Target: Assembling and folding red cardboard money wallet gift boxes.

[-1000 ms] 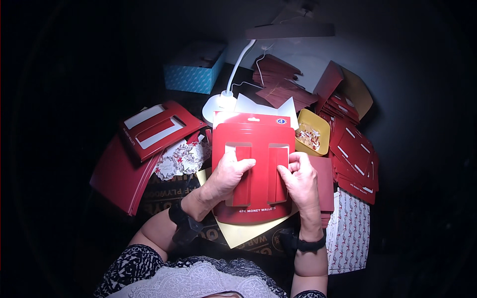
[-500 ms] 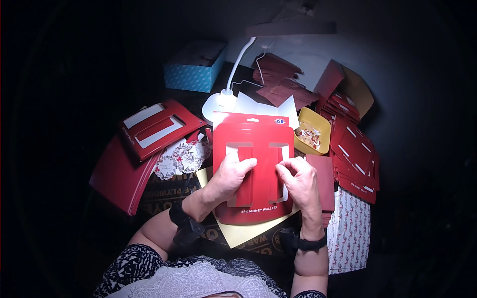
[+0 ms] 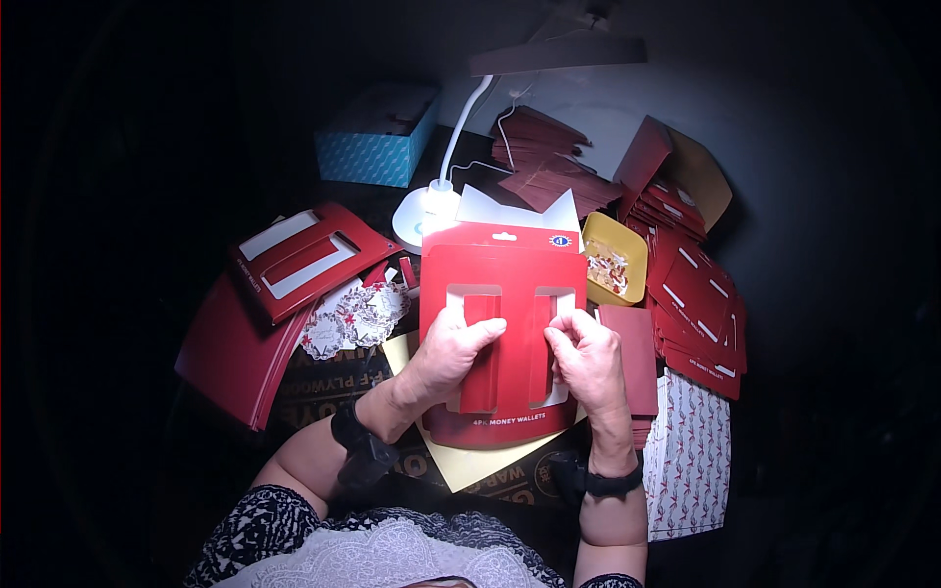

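Observation:
A red cardboard package (image 3: 517, 343) with two tall cut-out windows and a hang hole at its top stands tilted before me. My left hand (image 3: 453, 351) grips its left side, thumb lying across the left window onto the middle strip. At the right window, my right hand (image 3: 588, 361) is closed in a pinch on the window's edge; what exactly lies between the fingertips is hidden. White card with a notched top edge (image 3: 520, 213) rises behind the package. Under the package lies a pale yellow sheet (image 3: 458, 468).
Finished-looking red packages (image 3: 306, 257) lie on dark red card (image 3: 230, 343) at left, beside white floral cut-outs (image 3: 355, 318). A white lamp (image 3: 423, 211), blue box (image 3: 368, 155) and yellow tray (image 3: 632, 257) stand behind. Flat red cards (image 3: 701, 304) and patterned sheets (image 3: 689, 461) lie right.
The view has shifted slightly. My right fingertips have moved a little at the right window's edge, while my left hand keeps its hold on the package.

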{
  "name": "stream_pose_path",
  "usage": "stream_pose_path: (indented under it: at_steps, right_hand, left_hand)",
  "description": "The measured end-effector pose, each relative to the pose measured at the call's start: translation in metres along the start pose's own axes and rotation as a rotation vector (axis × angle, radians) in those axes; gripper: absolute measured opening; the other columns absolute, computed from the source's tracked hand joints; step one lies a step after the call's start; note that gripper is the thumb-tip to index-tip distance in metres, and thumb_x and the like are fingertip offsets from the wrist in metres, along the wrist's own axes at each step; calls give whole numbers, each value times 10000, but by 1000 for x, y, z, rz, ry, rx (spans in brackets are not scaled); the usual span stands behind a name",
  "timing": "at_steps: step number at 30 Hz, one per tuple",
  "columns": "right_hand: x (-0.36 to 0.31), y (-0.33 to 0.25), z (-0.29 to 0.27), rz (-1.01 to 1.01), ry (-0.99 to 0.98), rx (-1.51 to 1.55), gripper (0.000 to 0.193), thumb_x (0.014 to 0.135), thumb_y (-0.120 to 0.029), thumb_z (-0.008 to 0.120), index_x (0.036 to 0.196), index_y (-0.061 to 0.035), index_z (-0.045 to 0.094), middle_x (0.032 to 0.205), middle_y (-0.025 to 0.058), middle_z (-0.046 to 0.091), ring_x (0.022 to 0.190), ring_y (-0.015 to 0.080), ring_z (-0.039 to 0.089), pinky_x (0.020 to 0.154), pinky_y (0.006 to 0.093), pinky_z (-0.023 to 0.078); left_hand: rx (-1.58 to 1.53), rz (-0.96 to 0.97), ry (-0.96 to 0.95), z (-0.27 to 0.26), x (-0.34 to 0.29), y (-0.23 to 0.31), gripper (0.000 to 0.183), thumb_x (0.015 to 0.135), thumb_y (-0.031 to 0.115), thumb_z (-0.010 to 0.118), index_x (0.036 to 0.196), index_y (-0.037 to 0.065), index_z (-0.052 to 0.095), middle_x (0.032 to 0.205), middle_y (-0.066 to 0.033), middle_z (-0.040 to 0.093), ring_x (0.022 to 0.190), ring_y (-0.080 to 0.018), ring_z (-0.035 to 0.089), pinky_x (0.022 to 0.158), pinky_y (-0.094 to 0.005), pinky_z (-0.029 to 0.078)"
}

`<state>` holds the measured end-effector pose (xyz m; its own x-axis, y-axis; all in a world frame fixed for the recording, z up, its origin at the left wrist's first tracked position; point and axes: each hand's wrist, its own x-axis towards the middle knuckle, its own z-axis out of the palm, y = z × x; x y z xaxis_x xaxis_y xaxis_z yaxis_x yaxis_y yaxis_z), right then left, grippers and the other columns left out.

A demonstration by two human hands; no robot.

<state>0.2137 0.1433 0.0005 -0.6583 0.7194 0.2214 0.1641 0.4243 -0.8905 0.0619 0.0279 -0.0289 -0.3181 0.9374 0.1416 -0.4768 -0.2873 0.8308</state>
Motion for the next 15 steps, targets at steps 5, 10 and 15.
stream_pose_path:
  at_steps: [5, 10, 15]
  right_hand:
    - [-3, -5, 1, 47, -18, -5, 91, 905, -66, 613, 885, 15, 648, 645, 20, 623, 524, 56, 578, 456, 216, 472]
    - [0, 2, 0, -62, -85, -19, 133, 898, -73, 628, 981, 9, 690, 714, 32, 662, 608, 65, 614, 531, 217, 492]
    - [1, 5, 0, 48, -111, 147, 140, 888, -58, 641, 995, 21, 685, 789, 16, 677, 687, 55, 612, 592, 205, 486]
  left_hand:
    - [-6, 28, 35, 8, -3, 3, 424, 931, 55, 538, 1319, 1, 376, 1225, -143, 570, 1074, -209, 597, 931, -352, 497]
    - [10, 66, 24, 5, -2, -5, 345, 951, 66, 519, 1280, -21, 461, 1189, -129, 595, 1059, -191, 602, 928, -338, 497]
    - [-35, 40, -9, 6, -2, -5, 293, 962, 75, 509, 1232, -38, 534, 1153, -114, 618, 1034, -176, 612, 920, -326, 500]
